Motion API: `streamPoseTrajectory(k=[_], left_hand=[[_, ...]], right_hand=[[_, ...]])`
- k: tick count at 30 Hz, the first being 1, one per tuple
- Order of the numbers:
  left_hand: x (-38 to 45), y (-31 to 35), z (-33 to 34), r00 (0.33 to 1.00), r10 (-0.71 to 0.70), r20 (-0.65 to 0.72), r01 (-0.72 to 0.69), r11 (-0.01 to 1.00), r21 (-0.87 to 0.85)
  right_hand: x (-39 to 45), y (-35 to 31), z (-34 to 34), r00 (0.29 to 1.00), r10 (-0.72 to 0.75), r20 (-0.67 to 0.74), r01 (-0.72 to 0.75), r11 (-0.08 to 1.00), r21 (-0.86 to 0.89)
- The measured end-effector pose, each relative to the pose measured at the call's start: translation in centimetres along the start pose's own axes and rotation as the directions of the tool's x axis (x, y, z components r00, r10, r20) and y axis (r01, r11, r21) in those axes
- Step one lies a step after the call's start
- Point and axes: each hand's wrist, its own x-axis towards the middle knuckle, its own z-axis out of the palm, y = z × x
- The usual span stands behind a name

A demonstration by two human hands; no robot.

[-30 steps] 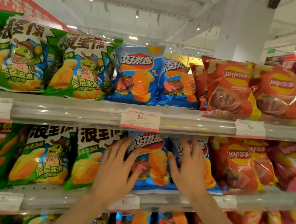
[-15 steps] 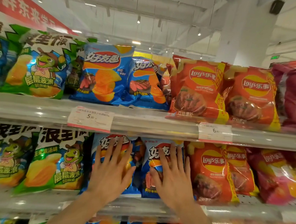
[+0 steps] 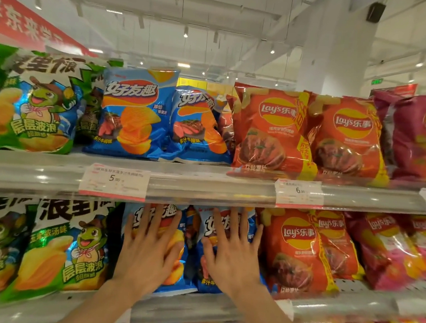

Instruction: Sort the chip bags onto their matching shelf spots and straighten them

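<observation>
Blue foil is what both palms are working on: two blue bags on the middle shelf (image 3: 348,308), side by side. The left hand (image 3: 145,256) lies flat on the left blue bag (image 3: 173,282), fingers straight and spread, gripping nothing. The right hand (image 3: 232,257) lies the same way on the right blue bag (image 3: 204,281), fingers fanned toward the shelf above, thumb out to the side.

The step looks like pressing the pair back and squaring them, so gentle, even pressure through the whole palm should serve best; fingertip jabs would likely crush chips and crease the foil. Both bags seem to belong here, since the same blue brand sits directly above the fingertips, behind the 5.90 tag (image 3: 114,181).

Just outside the left little finger stand the green bags (image 3: 68,249); just beyond the right little finger stands a red bag (image 3: 299,255). Pushing straight back, not sideways, should keep those neighbours from tipping. A dark gap shows between the two thumbs; nudging the bags together would probably close it and leave the faces flush with the shelf edge.
</observation>
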Motion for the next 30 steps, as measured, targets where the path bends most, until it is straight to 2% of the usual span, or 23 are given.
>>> streamPoseTrajectory(k=[3, 9, 20, 26, 30], left_hand=[[0.0, 0.0, -0.1, 1.0, 0.005, 0.015, -0.005, 1.0, 0.005], [-0.6, -0.8, -0.5, 0.999, -0.003, -0.035, 0.001, 0.999, -0.044], [-1.0, -0.7, 0.1, 0.999, -0.04, -0.031, 0.037, 0.996, -0.086], [-1.1, -0.7, -0.9, 0.998, -0.07, -0.007, 0.069, 0.993, -0.098], [-2.0, -0.8, -2.7, 0.993, -0.052, -0.109, 0.038, 0.992, -0.121]], right_hand=[[0.2, 0.0, 0.0, 1.0, 0.021, 0.008, -0.021, 1.0, 0.008], [-0.2, 0.4, -0.6, 0.999, -0.038, -0.019, 0.039, 0.999, 0.015], [-0.6, 0.5, 0.1, 0.998, -0.035, 0.047, 0.036, 0.999, -0.02], [-0.9, 0.3, -0.4, 1.0, -0.013, 0.019, 0.013, 1.0, -0.018], [-1.6, -0.5, -2.0, 0.997, 0.008, -0.07, -0.006, 1.0, 0.03]])
